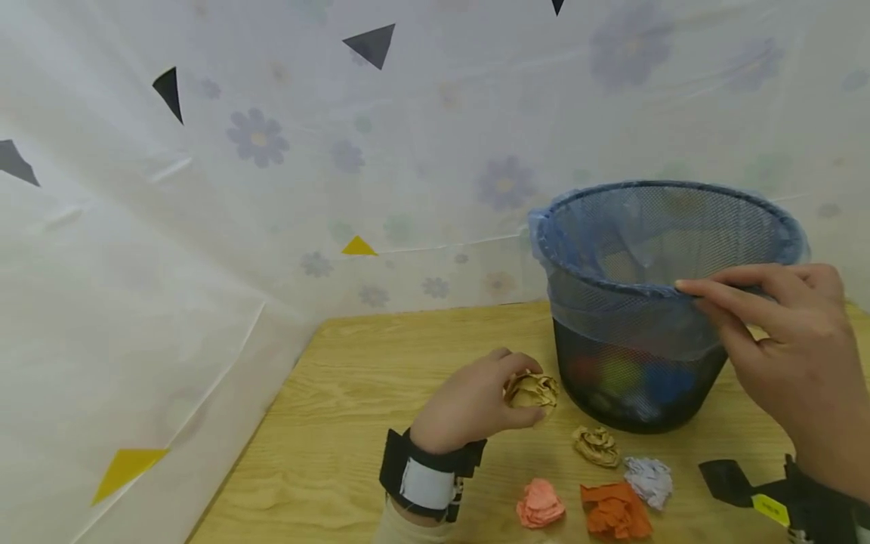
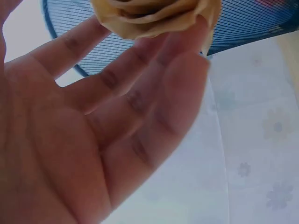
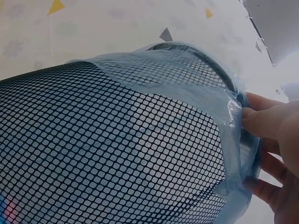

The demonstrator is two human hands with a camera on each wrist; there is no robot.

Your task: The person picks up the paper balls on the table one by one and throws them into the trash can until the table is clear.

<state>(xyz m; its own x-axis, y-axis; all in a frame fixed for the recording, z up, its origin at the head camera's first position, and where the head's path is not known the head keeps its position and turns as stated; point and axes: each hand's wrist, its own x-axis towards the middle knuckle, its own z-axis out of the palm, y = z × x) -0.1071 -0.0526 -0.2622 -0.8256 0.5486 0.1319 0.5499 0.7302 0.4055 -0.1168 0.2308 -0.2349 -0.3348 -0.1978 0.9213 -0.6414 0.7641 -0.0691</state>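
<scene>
My left hand (image 1: pixel 476 400) grips a crumpled tan paper ball (image 1: pixel 537 391), fingers on its far side and thumb on the near side. In the left wrist view the same paper ball (image 2: pixel 159 16) shows at the fingertips. My right hand (image 1: pixel 782 325) pinches the front rim of a black mesh wastebasket (image 1: pixel 639 378), thumb outside and fingers over the rim. A thin blue plastic bag (image 3: pixel 229 126) lines the basket and folds over its rim. Red, yellow-green and blue items show blurred through the mesh near the bottom.
In front of the basket lie another tan paper ball (image 1: pixel 596 446), a white one (image 1: pixel 649 482), an orange one (image 1: pixel 615 511) and a pink one (image 1: pixel 540 504). They rest on a wooden table (image 1: pixel 326 438). A flower-patterned plastic sheet (image 1: pixel 408 151) hangs behind and at the left.
</scene>
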